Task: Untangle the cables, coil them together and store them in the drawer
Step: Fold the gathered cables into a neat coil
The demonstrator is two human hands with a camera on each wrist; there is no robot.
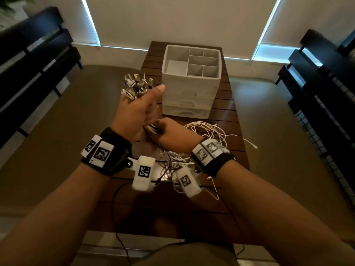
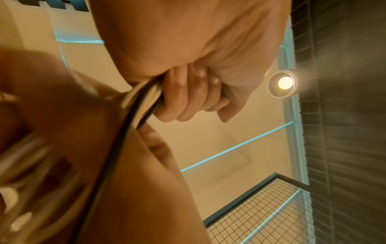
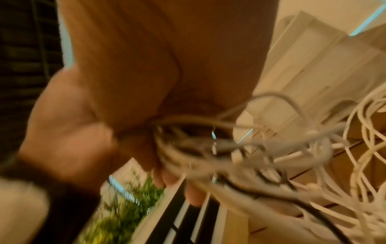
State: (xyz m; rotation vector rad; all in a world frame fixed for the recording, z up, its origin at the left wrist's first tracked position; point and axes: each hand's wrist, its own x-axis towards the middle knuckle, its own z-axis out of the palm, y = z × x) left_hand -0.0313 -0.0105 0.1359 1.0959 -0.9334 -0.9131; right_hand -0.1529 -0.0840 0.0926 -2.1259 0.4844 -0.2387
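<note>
A bundle of white and black cables runs up through both hands over the wooden table [image 1: 236,116]. My left hand [image 1: 141,105] grips the bundle just below its plug ends [image 1: 136,85], which fan out above the fist. Directly beneath, my right hand [image 1: 166,131] grips the same bundle. The left wrist view shows the left fingers [image 2: 188,100] curled round the cable bundle [image 2: 144,97]. The right wrist view is blurred, with tangled cables [image 3: 240,148] spilling from the palm. Loose white cable loops [image 1: 209,135] lie on the table to the right. The drawers of the white drawer unit [image 1: 192,81] are shut.
The drawer unit's top is an open tray of compartments [image 1: 203,64]. A thin black cable [image 1: 115,214] trails off the table's near edge toward my lap. Dark slatted benches [image 1: 34,60] flank the table on the left, with more dark furniture [image 1: 326,89] on the right.
</note>
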